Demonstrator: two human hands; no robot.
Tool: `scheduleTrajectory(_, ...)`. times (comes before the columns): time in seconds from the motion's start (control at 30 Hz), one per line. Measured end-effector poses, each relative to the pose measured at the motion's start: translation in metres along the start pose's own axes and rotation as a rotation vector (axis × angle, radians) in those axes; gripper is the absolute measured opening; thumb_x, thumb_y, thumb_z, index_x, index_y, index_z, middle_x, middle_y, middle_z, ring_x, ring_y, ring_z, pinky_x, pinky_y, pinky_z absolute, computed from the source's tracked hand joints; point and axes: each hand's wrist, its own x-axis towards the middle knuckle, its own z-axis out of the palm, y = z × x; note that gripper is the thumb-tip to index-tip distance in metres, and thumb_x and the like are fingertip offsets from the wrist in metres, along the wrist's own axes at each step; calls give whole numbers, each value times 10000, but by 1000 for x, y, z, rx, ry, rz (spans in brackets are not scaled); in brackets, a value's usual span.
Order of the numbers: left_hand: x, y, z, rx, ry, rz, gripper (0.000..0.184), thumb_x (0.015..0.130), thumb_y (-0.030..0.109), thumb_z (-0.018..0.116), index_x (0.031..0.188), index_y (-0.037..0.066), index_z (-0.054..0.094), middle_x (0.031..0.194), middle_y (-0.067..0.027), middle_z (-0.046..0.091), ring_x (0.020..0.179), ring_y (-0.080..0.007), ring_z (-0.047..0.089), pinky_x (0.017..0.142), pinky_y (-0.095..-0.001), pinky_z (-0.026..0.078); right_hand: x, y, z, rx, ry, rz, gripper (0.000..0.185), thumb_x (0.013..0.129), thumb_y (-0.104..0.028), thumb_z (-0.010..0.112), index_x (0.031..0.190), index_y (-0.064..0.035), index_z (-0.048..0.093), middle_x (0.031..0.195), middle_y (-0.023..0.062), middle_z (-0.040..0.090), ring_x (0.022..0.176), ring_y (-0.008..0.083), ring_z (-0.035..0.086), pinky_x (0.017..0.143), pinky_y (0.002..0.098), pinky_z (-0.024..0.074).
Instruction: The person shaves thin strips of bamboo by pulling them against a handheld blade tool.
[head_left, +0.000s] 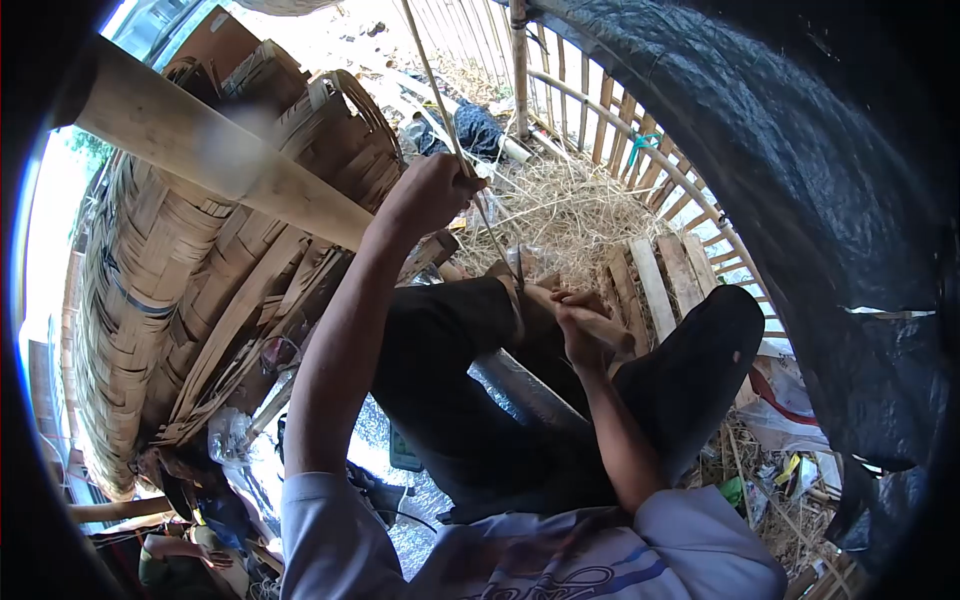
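My left hand (435, 190) is raised on a straightened arm, its fingers closed round a long thin bamboo strip (430, 70). The strip runs from the top edge, through the hand, and slants down toward my lap. Low between my bent knees is my right hand (585, 335), fingers curled, close to the strip's lower end. Beneath it lies a pale, rounded, elongated shape (615, 340); I cannot tell whether it is a wooden handle or my foot. Whatever the right fingers grip is hidden.
Large woven bamboo baskets (150, 300) and a thick bamboo pole (220, 150) fill the left side. Dry straw and shavings (560, 210) lie ahead, near wooden slats (650, 285). A bamboo fence and black plastic sheet (790, 130) stand right. Another person's hand (210, 555) shows lower left.
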Motion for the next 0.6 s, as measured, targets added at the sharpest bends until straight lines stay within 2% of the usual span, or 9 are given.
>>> scheduleTrajectory(0.07,-2,10,-5,23,-36,-83,283,822,242,683,795,-39,666,653,-216,611,648,-338,641,597,-423,465,-13,27,-2,-57,-13,51,127,827,6,607,887,-57,513,952,99,633,959,183,597,911,347,460)
scheduleTrajectory(0.13,-1,9,-3,-18,-15,-62,304,823,254,686,785,-46,662,645,-212,613,642,-334,644,592,-421,465,-15,35,1,52,136,302,106,837,23,581,871,-38,500,921,118,630,918,186,619,872,333,487)
scheduleTrajectory(0.2,-3,8,-4,-30,-19,-87,323,827,264,683,778,-54,658,647,-209,622,641,-326,650,582,-412,465,-13,27,1,47,149,329,111,845,17,578,891,-41,495,927,115,628,940,192,612,895,340,477)
scheduleTrajectory(0.3,-5,11,-5,-64,-45,-110,306,823,256,690,786,-47,666,661,-199,636,651,-307,664,577,-396,473,7,-18,8,124,101,50,133,839,28,578,897,-53,490,967,116,624,971,181,591,896,317,461)
scheduleTrajectory(0.4,-2,-4,0,-15,15,-38,242,809,205,695,806,-36,677,666,-194,639,643,-304,666,573,-392,477,10,-14,5,121,55,60,111,840,25,578,885,-43,502,937,121,632,977,191,592,935,358,445)
scheduleTrajectory(0.47,-3,2,-3,-43,-3,-97,182,782,150,699,817,-28,682,686,-194,644,663,-307,667,589,-389,483,-1,17,-1,9,17,47,129,823,25,595,885,-38,501,927,120,630,958,189,600,895,339,470)
scheduleTrajectory(0.53,-2,-2,-2,-44,4,-45,184,780,154,702,812,-26,681,686,-189,645,668,-307,667,592,-386,485,-14,40,-2,-12,54,219,136,808,24,607,875,-35,504,928,122,630,929,182,606,845,316,493)
scheduleTrajectory(0.57,-4,4,-5,-10,22,-48,243,800,214,707,798,-27,678,671,-178,645,660,-301,667,599,-383,490,-18,32,2,51,150,372,134,805,24,609,865,-40,508,919,118,625,901,174,608,803,291,507)
scheduleTrajectory(0.6,-4,11,-8,-24,4,-115,283,809,257,708,786,-24,676,653,-169,641,649,-294,666,599,-387,490,-15,27,5,58,140,360,134,805,24,609,865,-40,508,919,118,625,901,174,608,803,291,507)
